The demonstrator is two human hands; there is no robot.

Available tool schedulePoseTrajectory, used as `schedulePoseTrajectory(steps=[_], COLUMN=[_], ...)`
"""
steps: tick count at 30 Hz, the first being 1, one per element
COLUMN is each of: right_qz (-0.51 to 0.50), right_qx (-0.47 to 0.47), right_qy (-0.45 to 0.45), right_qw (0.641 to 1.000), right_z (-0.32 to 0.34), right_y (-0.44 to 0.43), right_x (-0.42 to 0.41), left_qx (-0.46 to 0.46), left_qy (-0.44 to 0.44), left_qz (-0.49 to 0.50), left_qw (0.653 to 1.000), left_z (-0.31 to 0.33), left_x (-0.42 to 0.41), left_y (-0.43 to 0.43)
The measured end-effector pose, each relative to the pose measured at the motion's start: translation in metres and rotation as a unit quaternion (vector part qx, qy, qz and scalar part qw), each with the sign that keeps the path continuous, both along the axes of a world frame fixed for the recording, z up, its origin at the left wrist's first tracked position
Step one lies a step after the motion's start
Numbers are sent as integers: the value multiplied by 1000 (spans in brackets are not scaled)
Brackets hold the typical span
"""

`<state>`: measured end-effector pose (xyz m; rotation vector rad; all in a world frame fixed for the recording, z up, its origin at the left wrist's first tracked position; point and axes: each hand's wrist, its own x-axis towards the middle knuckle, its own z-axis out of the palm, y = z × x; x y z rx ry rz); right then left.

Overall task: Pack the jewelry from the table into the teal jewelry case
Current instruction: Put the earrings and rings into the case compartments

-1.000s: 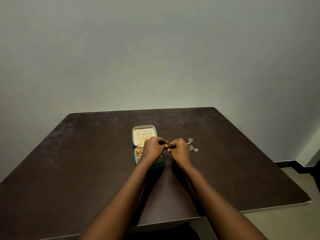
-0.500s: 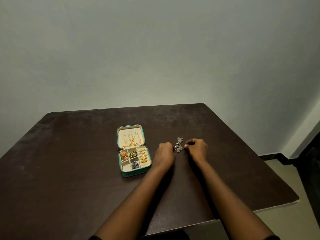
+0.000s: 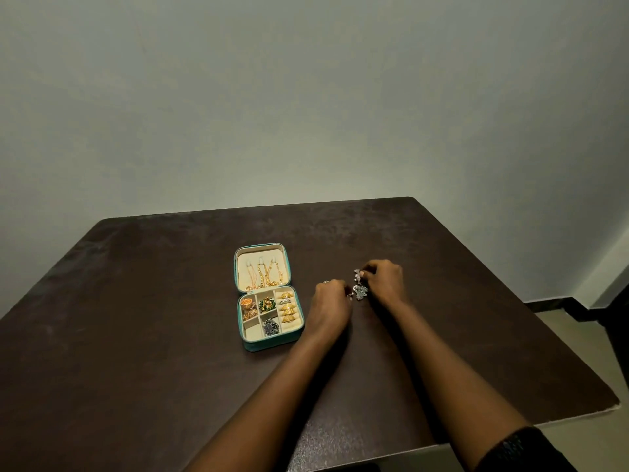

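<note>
ok so from where I'm standing this looks mostly done. The teal jewelry case [image 3: 250,345] sits open on the dark table [image 3: 153,318], lid [image 3: 261,248] folded back flat with gold chains [image 3: 262,275] hanging on its cream lining. The tray is pretty full already: a row of gold rings [image 3: 288,308] down the right side, a gold earring thing [image 3: 247,304] top left, a green piece [image 3: 267,304] next to it and a dark beaded piece [image 3: 271,327] in the front middle slot. The front-left compartment [image 3: 251,332] looks bare, so I'd guess that's where the last bit goes. As far as I can see, what's left is one silver piece [image 3: 360,291] lying on the table to the right of the case, well apart from it, and both hands are on either side of it. The right hand [image 3: 383,282] has its fingers curled in and seems to be pinching the top end of the silver piece. The left hand [image 3: 332,299] is bunched up just beside the lower end, fingertips right at it, but honestly I can't tell if it's actually gripping or just touching. It's too small and glinty to say if it's one item or a pair. So my read: pick that up, drop it in, close the lid, done.
</note>
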<state>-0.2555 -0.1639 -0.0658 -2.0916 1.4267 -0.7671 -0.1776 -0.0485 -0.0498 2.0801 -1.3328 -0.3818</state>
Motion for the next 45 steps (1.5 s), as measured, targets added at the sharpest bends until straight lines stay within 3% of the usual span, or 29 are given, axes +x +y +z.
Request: schedulePoseTrajectory(steps=[3,6,10,17,20,24,28,33,37,42,45], right_qz=[-42,-42,-10,28,29,17,27,36,50,62,65], right_qx=[54,154,205,325,372,401,407,406,405,418,426], right_qy=[-108,-306,-426,-643,-668,-667,-675,-653,-636,-635,-629], right_qw=[992,939,881,692,644,628,615,638,655,646,647], right_z=[-1,-3,-5,-1,3,6,8,8,4,0,-1], right_y=[-5,-8,-3,-3,1,4,4,6,4,0,-2], right_x=[-4,-14,-29,-49,-51,-52,-51,-51,-50,-50,-50], left_qx=[-17,-15,-10,-15,-20,-24,-23,-60,-84,-98,-99], left_qy=[-3,-8,-27,-87,-83,-84,-23,151,213,424,462], left_qz=[-3,-11,-26,-20,-25,-27,-15,20,40,48,54], left_qw=[1000,1000,999,996,996,996,999,987,973,899,880], left_z=[2,2,-1,-8,-11,-11,-9,-1,3,7,8], left_x=[-1,-4,-8,-12,-13,-14,-12,-10,-3,3,6], left_y=[1,0,-5,-14,-15,-19,-22,-21,-20,-24,-26])
